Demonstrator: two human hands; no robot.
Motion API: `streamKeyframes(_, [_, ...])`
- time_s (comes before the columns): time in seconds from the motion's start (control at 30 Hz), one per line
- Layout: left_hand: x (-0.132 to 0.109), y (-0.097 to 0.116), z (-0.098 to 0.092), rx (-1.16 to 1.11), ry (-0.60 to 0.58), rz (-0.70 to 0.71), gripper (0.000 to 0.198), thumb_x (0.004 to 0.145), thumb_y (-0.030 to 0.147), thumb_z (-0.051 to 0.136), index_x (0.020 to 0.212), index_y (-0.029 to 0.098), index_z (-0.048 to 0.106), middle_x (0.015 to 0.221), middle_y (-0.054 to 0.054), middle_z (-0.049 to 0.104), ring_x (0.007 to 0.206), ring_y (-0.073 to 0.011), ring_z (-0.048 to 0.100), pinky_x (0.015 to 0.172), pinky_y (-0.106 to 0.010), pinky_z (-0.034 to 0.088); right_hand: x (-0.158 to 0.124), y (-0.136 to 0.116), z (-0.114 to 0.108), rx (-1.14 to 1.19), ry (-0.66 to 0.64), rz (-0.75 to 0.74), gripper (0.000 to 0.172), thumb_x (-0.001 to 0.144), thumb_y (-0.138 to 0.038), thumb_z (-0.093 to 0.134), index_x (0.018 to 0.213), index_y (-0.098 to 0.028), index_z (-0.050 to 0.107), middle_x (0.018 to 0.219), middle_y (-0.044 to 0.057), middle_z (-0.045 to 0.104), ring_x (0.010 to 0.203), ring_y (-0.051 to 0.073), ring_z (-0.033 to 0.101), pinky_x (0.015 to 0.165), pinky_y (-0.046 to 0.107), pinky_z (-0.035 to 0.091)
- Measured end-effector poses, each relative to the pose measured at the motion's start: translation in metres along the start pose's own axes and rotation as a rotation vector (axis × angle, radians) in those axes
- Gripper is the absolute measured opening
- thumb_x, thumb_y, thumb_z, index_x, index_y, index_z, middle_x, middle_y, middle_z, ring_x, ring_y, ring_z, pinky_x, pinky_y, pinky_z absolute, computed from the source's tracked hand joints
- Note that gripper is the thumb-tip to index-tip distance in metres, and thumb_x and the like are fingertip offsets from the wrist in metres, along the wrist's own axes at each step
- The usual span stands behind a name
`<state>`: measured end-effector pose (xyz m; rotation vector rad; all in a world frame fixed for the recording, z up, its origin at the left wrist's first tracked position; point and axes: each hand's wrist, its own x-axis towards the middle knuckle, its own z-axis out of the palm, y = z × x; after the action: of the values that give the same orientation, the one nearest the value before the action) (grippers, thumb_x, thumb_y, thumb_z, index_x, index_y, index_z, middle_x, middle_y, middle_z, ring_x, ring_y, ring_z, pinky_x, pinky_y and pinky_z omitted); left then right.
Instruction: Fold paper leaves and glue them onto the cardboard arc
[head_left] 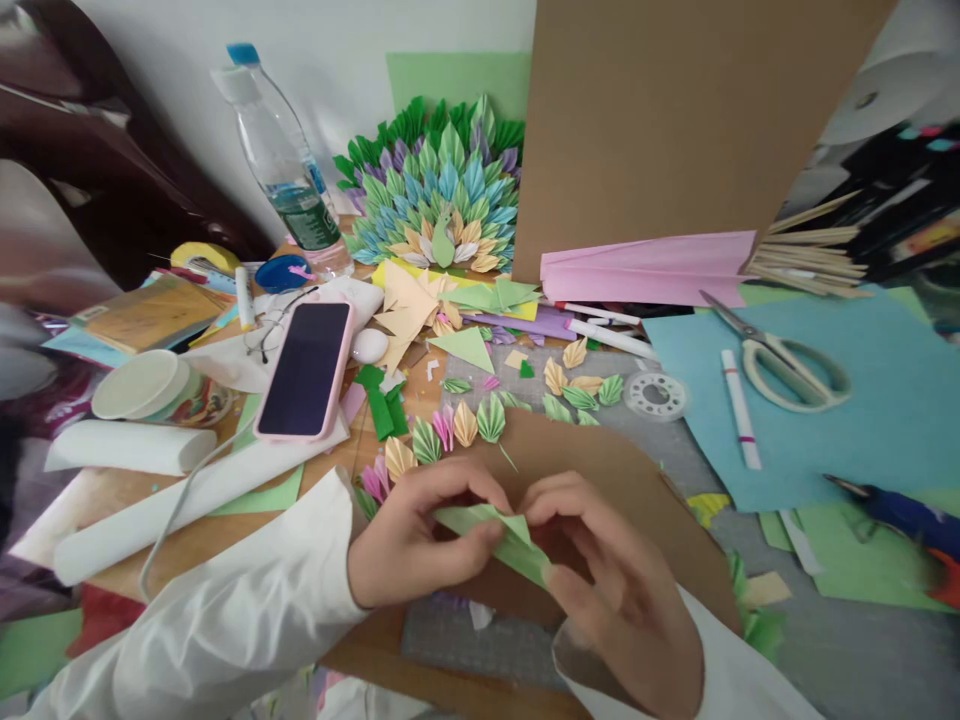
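Observation:
My left hand (pixel 416 540) and my right hand (pixel 615 580) both pinch a folded piece of light green paper (pixel 499 535) just above a curved brown cardboard piece (pixel 600 465). Fingers of each hand are closed on the paper's creases. Along the cardboard's far edge sits a row of small folded paper leaves (pixel 454 430) in green, pink and yellow. White sleeves cover both my forearms.
A pink-cased phone (pixel 306 370) lies left of centre, a water bottle (pixel 281 165) behind it. A paper peacock fan (pixel 439 190) leans on the wall beside a tall cardboard sheet (pixel 675 120). Scissors (pixel 780 355), a tape roll (pixel 655 394) and blue paper (pixel 862 420) lie right.

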<state>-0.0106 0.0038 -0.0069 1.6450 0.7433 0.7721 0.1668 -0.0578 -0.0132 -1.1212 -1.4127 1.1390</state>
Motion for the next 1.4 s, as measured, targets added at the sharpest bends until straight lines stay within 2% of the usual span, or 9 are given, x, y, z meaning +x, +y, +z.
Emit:
streamKeyframes(0.17, [-0.001,-0.002,0.003,0.070,-0.018,0.038,0.007,0.071,0.007,0.062,0.076,0.008,0.066,0.069,-0.005,0.063,0.060,-0.0126,0.058,0.056,-0.020,0.045,0.006,-0.001,-0.007,-0.031,-0.020,0.005,0.006,0.087,-0.018,0.057,0.085,-0.022,0.060,0.080,0.001,0.059,0.071,0.014,0.058,0.061,0.023,0.046])
streamKeyframes(0.3, [0.000,-0.005,0.003,0.093,-0.053,0.034,0.006,0.074,0.010,0.061,0.073,0.009,0.066,0.065,-0.005,0.063,0.057,-0.0119,0.056,0.053,-0.021,0.042,0.005,0.000,-0.008,-0.044,-0.037,-0.004,0.007,0.087,-0.016,0.058,0.083,-0.022,0.058,0.078,0.000,0.059,0.068,0.012,0.058,0.059,0.021,0.046])
streamKeyframes(0.43, [0.000,-0.006,0.002,0.073,-0.117,0.101,0.010,0.078,0.011,0.059,0.071,0.010,0.066,0.061,-0.005,0.061,0.056,-0.0119,0.054,0.054,-0.022,0.043,0.006,0.000,-0.010,-0.096,-0.033,-0.046,0.009,0.085,-0.014,0.058,0.079,-0.021,0.058,0.076,-0.001,0.060,0.067,0.011,0.059,0.058,0.020,0.046])
streamKeyframes(0.6, [0.002,-0.006,0.002,0.037,-0.122,0.115,0.012,0.078,0.010,0.059,0.069,0.010,0.066,0.060,-0.006,0.061,0.055,-0.0119,0.053,0.052,-0.022,0.042,0.007,0.002,-0.013,-0.214,-0.045,-0.169,0.011,0.083,-0.008,0.059,0.084,-0.019,0.060,0.079,0.001,0.063,0.068,0.010,0.061,0.058,0.018,0.048])
streamKeyframes(0.77, [0.000,-0.008,0.002,0.008,-0.115,0.047,0.013,0.077,0.010,0.060,0.069,0.007,0.069,0.061,-0.007,0.061,0.055,-0.0120,0.053,0.051,-0.023,0.041,0.005,0.004,-0.014,-0.312,-0.036,-0.277,0.015,0.083,-0.005,0.059,0.089,-0.019,0.064,0.084,0.002,0.066,0.074,0.010,0.064,0.061,0.017,0.050])
streamKeyframes(1.07, [0.000,-0.003,0.002,0.002,-0.098,0.058,0.019,0.082,0.012,0.059,0.068,0.005,0.070,0.060,-0.009,0.062,0.054,-0.0128,0.054,0.051,-0.023,0.042,0.008,-0.002,-0.008,-0.230,0.009,-0.275,0.014,0.080,-0.005,0.060,0.087,-0.016,0.066,0.080,0.004,0.067,0.071,0.010,0.065,0.062,0.017,0.052])
streamKeyframes(1.23, [0.001,-0.002,0.000,-0.012,-0.104,0.054,0.019,0.085,0.014,0.059,0.073,0.005,0.071,0.065,-0.012,0.067,0.059,-0.0145,0.059,0.056,-0.023,0.046,0.004,0.001,-0.009,-0.258,0.039,-0.279,0.018,0.084,-0.003,0.056,0.090,-0.018,0.066,0.082,0.002,0.067,0.071,0.008,0.065,0.063,0.015,0.053])
streamKeyframes(1.3, [0.001,-0.002,0.000,-0.028,-0.119,0.061,0.018,0.085,0.016,0.061,0.075,0.004,0.071,0.066,-0.012,0.067,0.060,-0.0154,0.061,0.056,-0.024,0.047,0.001,0.003,-0.011,-0.299,0.024,-0.311,0.019,0.084,-0.003,0.057,0.092,-0.018,0.066,0.085,0.003,0.068,0.072,0.009,0.066,0.063,0.014,0.054])
streamKeyframes(1.4, [0.001,-0.004,0.001,-0.056,-0.130,0.094,0.016,0.084,0.020,0.066,0.079,0.005,0.070,0.070,-0.013,0.069,0.064,-0.0167,0.064,0.060,-0.024,0.050,0.000,0.005,-0.014,-0.415,-0.006,-0.417,0.020,0.086,-0.003,0.057,0.098,-0.017,0.065,0.091,0.004,0.070,0.081,0.011,0.067,0.072,0.016,0.055])
